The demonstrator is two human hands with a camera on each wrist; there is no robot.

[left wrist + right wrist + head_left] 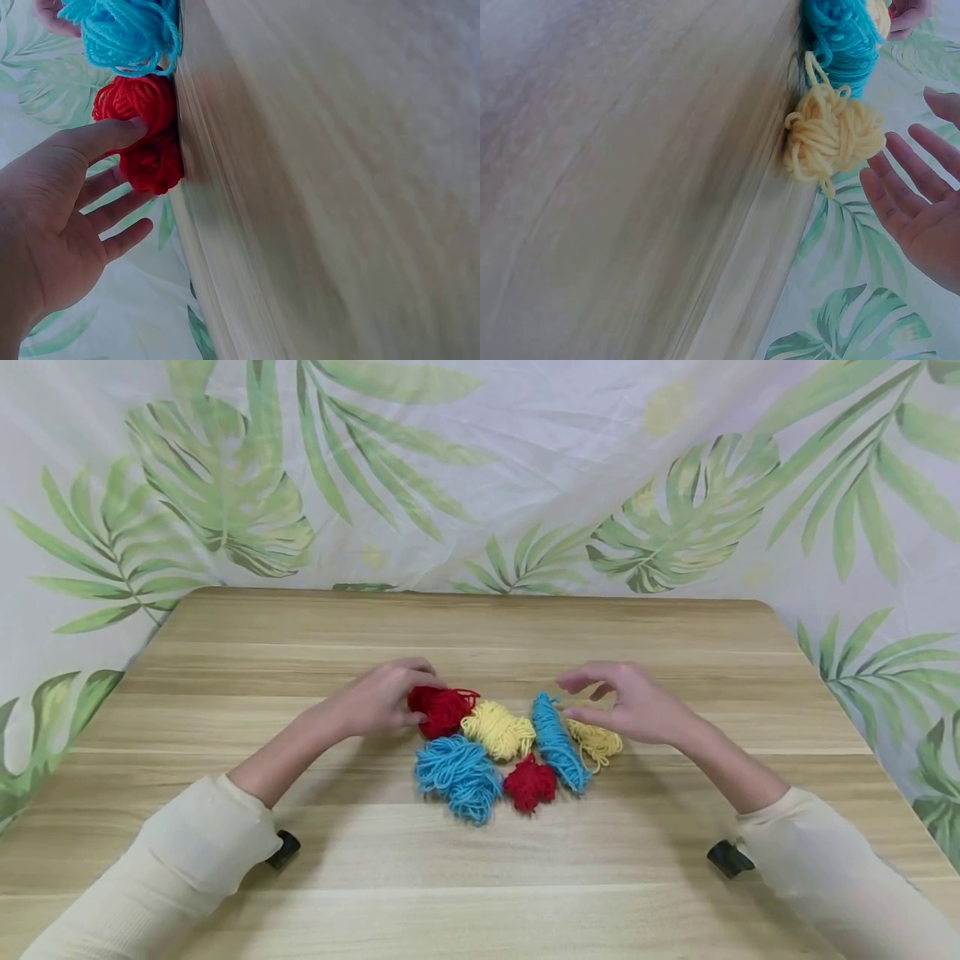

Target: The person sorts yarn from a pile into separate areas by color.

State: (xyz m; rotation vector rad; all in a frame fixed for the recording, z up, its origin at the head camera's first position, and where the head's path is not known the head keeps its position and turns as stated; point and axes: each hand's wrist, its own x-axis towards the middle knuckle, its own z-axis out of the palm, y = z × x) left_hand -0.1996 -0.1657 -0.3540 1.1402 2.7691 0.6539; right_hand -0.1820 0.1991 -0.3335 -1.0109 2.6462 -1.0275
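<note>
Left hand (382, 697) pinched the larger red yarn bundle (446, 713), thumb one side, fingers opposite. A light grip probably suited it; tugging risked loosening loops or dragging the light yellow yarn bundle (498, 732) just beside it. Right hand (639, 703) had fingers apart, nothing held; couldn't tell if it touched the rightmost yellow yarn bundle (597, 744). Red one lay on the wooden table (495, 885), between left thumb and fingers; rightmost yellow lay by the right fingertips, just beside the long blue yarn skein (558, 745).
</note>
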